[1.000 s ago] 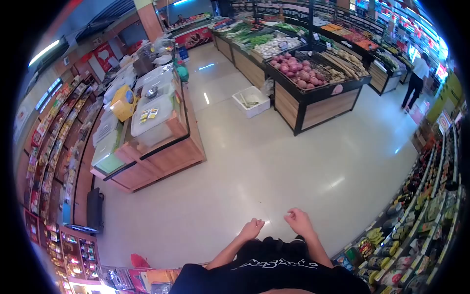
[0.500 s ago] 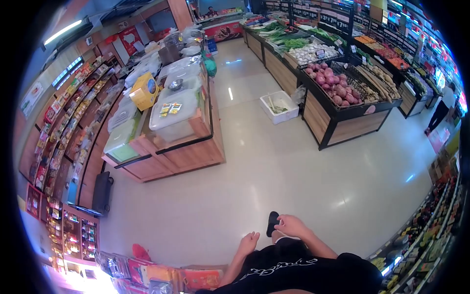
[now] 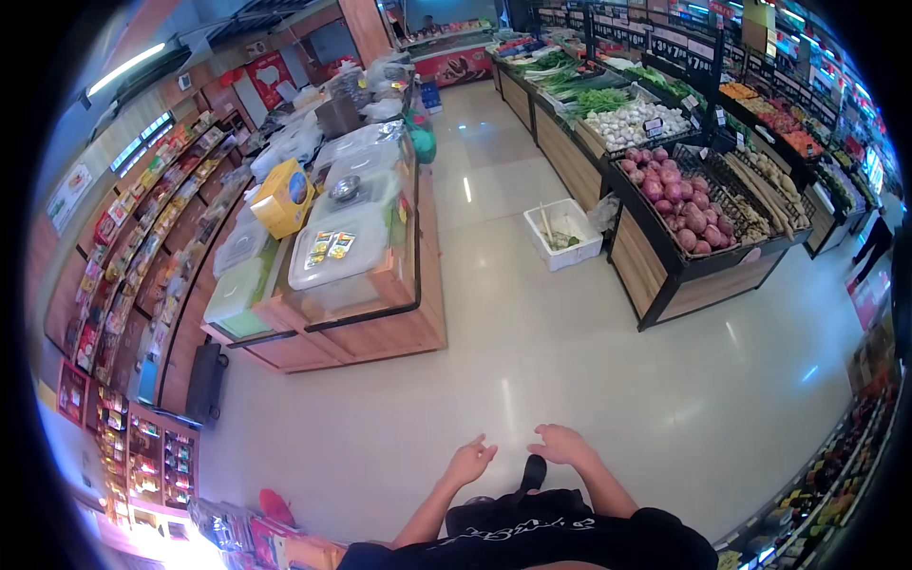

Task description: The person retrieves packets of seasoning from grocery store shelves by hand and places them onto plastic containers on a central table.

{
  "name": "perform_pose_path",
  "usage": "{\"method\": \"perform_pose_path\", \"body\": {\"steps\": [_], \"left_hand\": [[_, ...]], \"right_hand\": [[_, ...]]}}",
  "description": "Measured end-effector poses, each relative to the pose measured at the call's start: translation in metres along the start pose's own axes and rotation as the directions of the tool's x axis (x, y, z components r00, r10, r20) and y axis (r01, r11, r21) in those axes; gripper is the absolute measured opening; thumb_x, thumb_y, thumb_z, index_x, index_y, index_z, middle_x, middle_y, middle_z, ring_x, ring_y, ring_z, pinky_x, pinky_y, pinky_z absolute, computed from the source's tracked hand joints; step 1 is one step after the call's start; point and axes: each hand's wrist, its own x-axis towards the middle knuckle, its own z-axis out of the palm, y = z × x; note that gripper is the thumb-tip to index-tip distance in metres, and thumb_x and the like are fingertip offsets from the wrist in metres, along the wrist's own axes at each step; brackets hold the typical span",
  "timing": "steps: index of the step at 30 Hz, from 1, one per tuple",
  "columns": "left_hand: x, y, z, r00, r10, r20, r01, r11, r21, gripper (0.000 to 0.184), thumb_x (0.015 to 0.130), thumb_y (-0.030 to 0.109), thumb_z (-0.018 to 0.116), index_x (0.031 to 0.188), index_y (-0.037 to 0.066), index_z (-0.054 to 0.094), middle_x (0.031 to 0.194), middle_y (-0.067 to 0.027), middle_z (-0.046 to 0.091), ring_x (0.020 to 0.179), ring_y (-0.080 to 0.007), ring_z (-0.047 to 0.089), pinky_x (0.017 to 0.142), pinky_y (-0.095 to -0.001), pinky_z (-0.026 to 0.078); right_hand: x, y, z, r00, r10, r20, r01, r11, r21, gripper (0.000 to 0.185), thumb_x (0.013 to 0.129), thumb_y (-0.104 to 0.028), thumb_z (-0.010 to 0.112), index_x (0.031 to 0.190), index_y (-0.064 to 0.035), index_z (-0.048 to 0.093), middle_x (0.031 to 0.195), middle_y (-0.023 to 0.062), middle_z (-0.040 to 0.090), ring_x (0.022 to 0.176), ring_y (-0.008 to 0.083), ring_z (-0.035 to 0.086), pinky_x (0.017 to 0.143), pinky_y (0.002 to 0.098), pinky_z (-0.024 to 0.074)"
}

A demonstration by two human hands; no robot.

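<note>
My left hand [image 3: 471,460] is held out in front of my body over the pale tiled floor [image 3: 380,427]. Its fingers are partly stretched and apart, with nothing in them. Level with it on the other side is my right hand [image 3: 560,445], also empty, its fingers loosely extended toward the left. A gap of floor shows between the two hands, and neither touches anything. Below them a dark shoe [image 3: 534,472] sticks out past my black shirt [image 3: 532,541].
Left stands a wooden counter [image 3: 380,347] with lidded plastic bins [image 3: 323,266] and a yellow box [image 3: 282,199]. Ahead right, a produce stand [image 3: 698,299] bears reddish-purple round vegetables [image 3: 679,199]. A white crate [image 3: 562,235] sits on the floor beside it. Bottle shelves [image 3: 836,484] line the right; a person [image 3: 872,245] is far right.
The counter and produce stand appear nearer and lower in view. Both hands have come up level in front of me, and the fingers of my left hand have opened out.
</note>
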Motion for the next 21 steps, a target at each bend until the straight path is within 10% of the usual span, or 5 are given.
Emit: {"method": "perform_pose_path", "body": {"steps": [7,13,21], "left_hand": [[0.052,0.006,-0.013,0.988,-0.038,0.147,0.047,0.997,-0.06,0.06,0.093,0.045,0.055,0.13,-0.002,0.048,0.123,-0.0225,0.061,0.116,-0.0364,0.058,0.097,-0.0411,0.046],[0.103,-0.014,-0.024,0.97,-0.141,0.2,0.171,0.976,-0.138,0.053,0.092,0.044,0.058,0.113,-0.003,0.048,0.103,-0.0247,0.065,0.101,-0.0375,0.064,0.087,-0.0409,0.05],[0.184,-0.078,-0.107,0.998,-0.066,0.002,0.065,0.977,-0.204,0.047,0.09,0.045,0.061,0.097,-0.001,0.05,0.118,-0.0301,0.06,0.103,-0.0421,0.062,0.089,-0.0426,0.048]], "right_hand": [[0.036,0.028,-0.012,0.987,0.082,0.141,-0.084,0.996,0.005,0.055,0.084,-0.044,0.062,0.116,-0.0001,0.06,0.113,0.0211,0.064,0.108,0.0365,0.06,0.091,0.0435,0.0483],[0.096,0.025,-0.036,0.981,0.102,0.163,-0.096,0.994,-0.044,0.058,0.085,-0.045,0.062,0.119,0.0007,0.058,0.115,0.0219,0.063,0.109,0.0371,0.059,0.093,0.0437,0.0473],[0.222,-0.044,-0.082,0.974,0.103,0.199,-0.075,0.986,-0.147,0.061,0.085,-0.046,0.061,0.124,0.0004,0.056,0.119,0.022,0.061,0.112,0.0368,0.058,0.095,0.0431,0.0461]]}}
